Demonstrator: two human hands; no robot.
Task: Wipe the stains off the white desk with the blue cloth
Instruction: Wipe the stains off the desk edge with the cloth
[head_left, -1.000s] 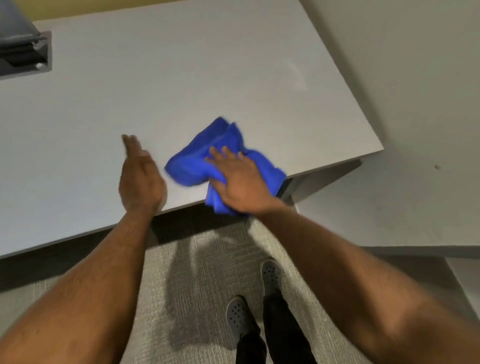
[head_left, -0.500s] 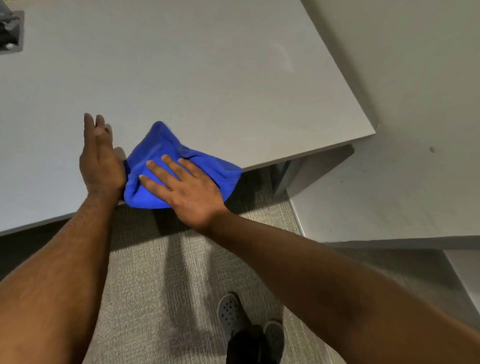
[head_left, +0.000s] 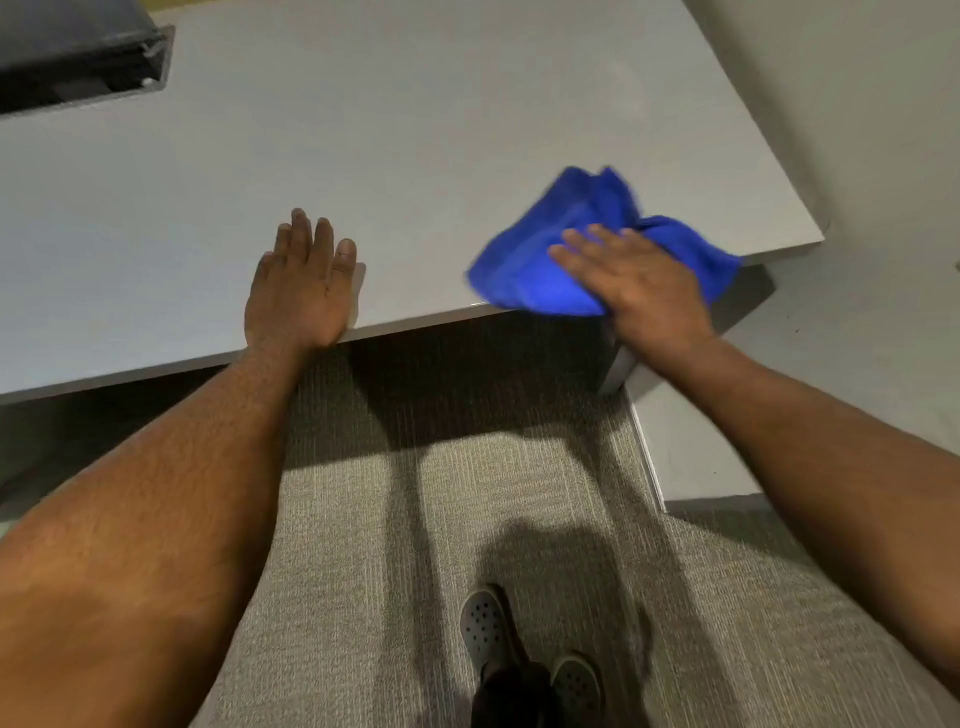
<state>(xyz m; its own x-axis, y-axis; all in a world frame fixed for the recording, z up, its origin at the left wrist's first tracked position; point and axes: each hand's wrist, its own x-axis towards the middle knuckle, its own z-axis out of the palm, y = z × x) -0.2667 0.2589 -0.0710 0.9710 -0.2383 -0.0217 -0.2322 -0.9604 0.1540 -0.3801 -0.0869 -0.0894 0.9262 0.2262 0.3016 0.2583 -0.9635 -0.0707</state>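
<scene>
Fingers (head_left: 587, 244) of the right hand (head_left: 644, 291) lie spread and flat on top of the crumpled bright blue microfibre cloth (head_left: 561, 260), palm pressing it down rather than pinching it; that grip is open, with no fold caught between thumb and fingers that can be seen. The cloth sits at the near edge of the white laminate table (head_left: 415, 156), close to its right front corner, and part of the fabric spills just over the edge below the palm. Its outline is smeared with blur on the far side.

The left hand (head_left: 301, 286) rests palm down on the table near the same front edge, well apart from the cloth, its fingers straight and held close together, holding nothing. Both bare forearms reach in from the bottom corners of the view.

At the far left corner of the table lies a dark, flat boxy object (head_left: 78, 57), partly cut off by the frame; what it is cannot be told. To the right of the table stands a pale grey wall or panel (head_left: 857, 130). Below the table edge is grey ribbed carpet (head_left: 389, 519), crossed by shadows, and on it stand two grey perforated clog shoes (head_left: 483, 623) beneath dark trouser legs.
</scene>
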